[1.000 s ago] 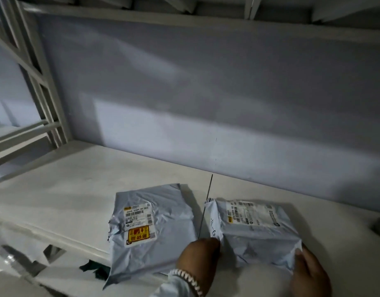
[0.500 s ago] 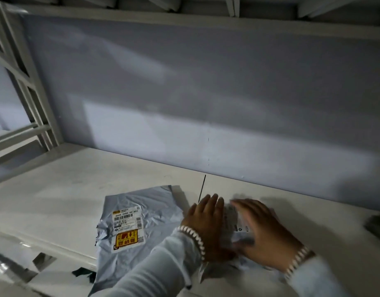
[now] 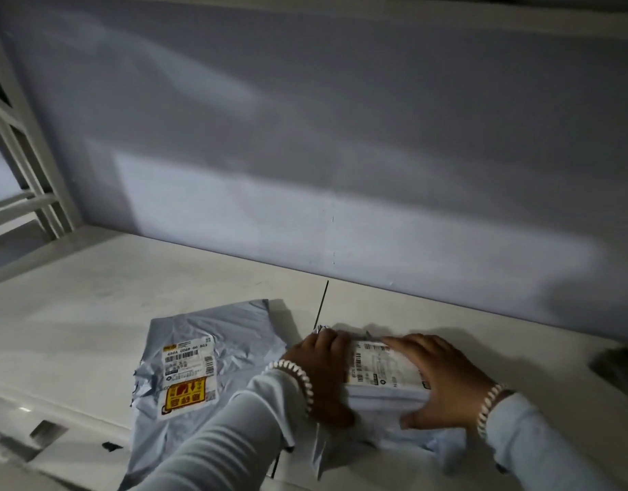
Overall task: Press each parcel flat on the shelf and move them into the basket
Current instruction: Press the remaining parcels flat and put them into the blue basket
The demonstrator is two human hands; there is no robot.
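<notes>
Right now the right-hand parcel (image 3: 383, 391), a grey poly mailer with a white label on top, lies on the white shelf (image 3: 93, 313) at about five o'clock in the head view, near the front edge, with its loose lower flap hanging a little past that edge. Both hands lie on top of it. The left hand (image 3: 323, 373) covers its nine o'clock side, fingers laid down over the bag and the tips bent at the far corner; whether they pinch the film there cannot be told. The right hand (image 3: 443, 380) lies on the three o'clock side with fingers fairly straight and spread, thumb pointing back toward the person, holding nothing. Just beside it, at nine o'clock, the second parcel (image 3: 206, 366) lies flatter, with a white label and a yellow sticker, its near end also overhanging the shelf front. A dark object (image 3: 617, 366) sits at the far three o'clock edge, too dim to name. No basket is in view. The step in hand looks like the flattening itself. From here the likely trouble is sliding: the film looks slick, and a push angled toward six o'clock could send the parcel off the front edge. Trapped air may also puff the bag back up once the palms lift.
</notes>
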